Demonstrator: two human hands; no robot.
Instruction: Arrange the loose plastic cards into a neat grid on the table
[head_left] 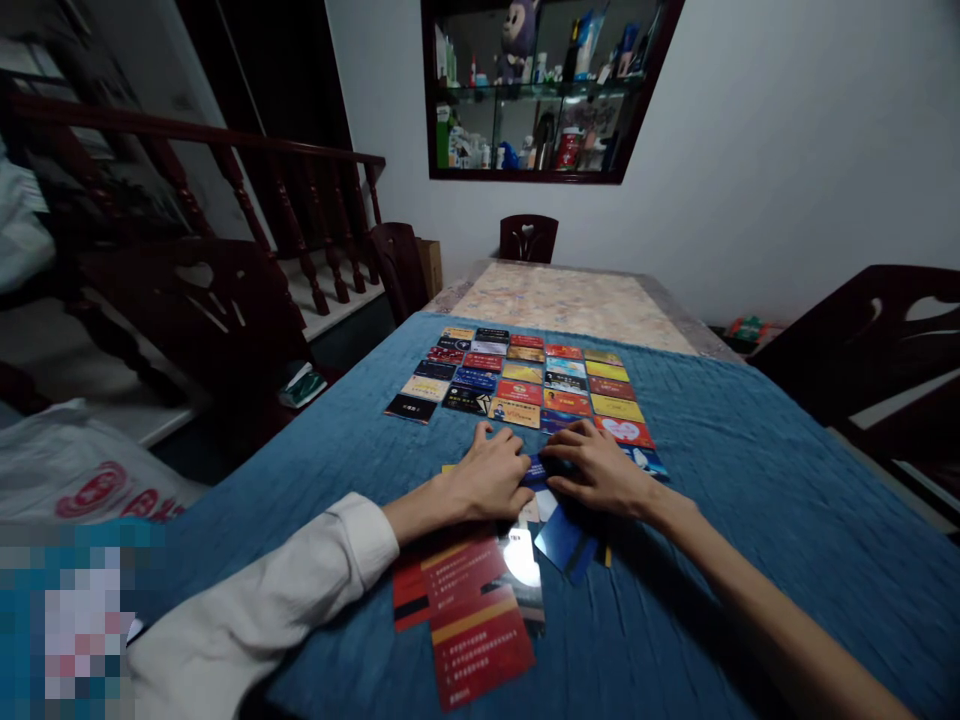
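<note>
A dark blue card [535, 470] lies between my two hands, low over the blue cloth. My left hand [489, 476] is closed with its fingers curled at the card's left end. From the other side, my right hand [600, 468] grips the right end with fingers and thumb. Just beyond are rows of colourful cards laid side by side, among them an orange VIP card [514, 412] and a red card with a pink heart [624, 431]. Closer to me lie loose overlapping cards: red cards [480, 640], a glossy card with glare [521, 560] and a blue card [564, 540].
A blue cloth [315, 480] covers the near table; a patterned tabletop [555, 295] shows beyond it. Dark wooden chairs [877, 350] stand around. On the left are a railing [247, 190] and a white plastic bag [90, 480]. A glass-shelved cabinet [555, 90] is set in the wall.
</note>
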